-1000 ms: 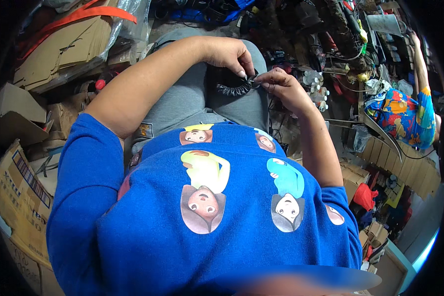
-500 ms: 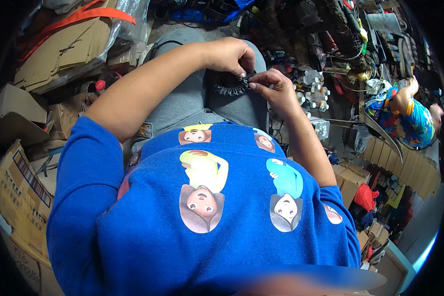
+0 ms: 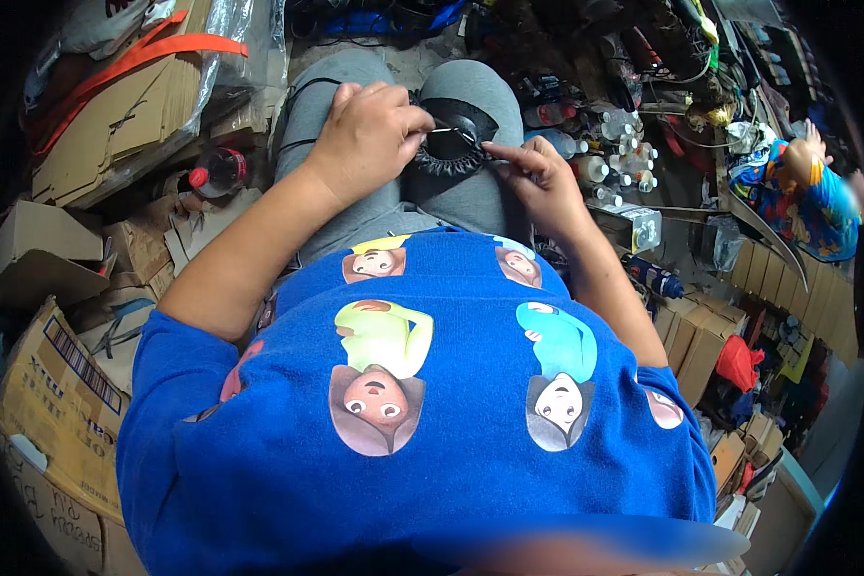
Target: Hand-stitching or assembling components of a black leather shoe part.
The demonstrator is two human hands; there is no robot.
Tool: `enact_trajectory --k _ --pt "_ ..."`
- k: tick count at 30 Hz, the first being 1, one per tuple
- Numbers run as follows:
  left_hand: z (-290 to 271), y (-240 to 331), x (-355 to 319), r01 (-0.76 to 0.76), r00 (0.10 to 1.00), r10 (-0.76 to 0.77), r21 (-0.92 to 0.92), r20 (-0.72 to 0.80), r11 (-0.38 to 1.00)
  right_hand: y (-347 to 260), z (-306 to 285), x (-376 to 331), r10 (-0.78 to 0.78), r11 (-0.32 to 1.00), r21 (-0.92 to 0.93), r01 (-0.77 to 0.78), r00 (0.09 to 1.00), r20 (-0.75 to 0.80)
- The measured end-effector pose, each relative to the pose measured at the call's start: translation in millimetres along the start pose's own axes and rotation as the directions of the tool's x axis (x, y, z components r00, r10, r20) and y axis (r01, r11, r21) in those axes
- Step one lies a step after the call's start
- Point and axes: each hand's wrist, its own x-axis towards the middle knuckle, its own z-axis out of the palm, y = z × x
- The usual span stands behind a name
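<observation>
On my right thigh lies a black ring-shaped piece with a ribbed, looped edge, and black material shows beyond it. My left hand is closed at the ring's left side, gripping a thin silver rod-like tool that points right across the ring. The tool's tip is too small to make out. At the ring's right edge my right hand pinches the rim between thumb and forefinger, with its other fingers curled.
Several small bottles stand on the floor to my right. A red-capped bottle lies among cardboard boxes on my left. Flattened cardboard is stacked at the far left. Another person in bright colours is at the far right.
My left hand has drawn back left from the ring's rim, and the silver tool now shows in it. The right hand has stayed at the right edge.
</observation>
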Motion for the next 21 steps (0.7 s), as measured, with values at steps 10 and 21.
enact_trajectory --k 10,21 --pt "10.7 -11.5 11.7 -0.004 0.996 0.020 -0.174 0.085 0.985 16.9 -19.7 29.3 0.012 0.970 0.232 -0.072 0.969 0.248" --pt "12.3 -12.5 14.9 -0.006 0.991 0.028 -0.166 0.132 0.986 25.3 -20.9 34.9 0.006 0.960 0.264 -0.088 0.954 0.299"
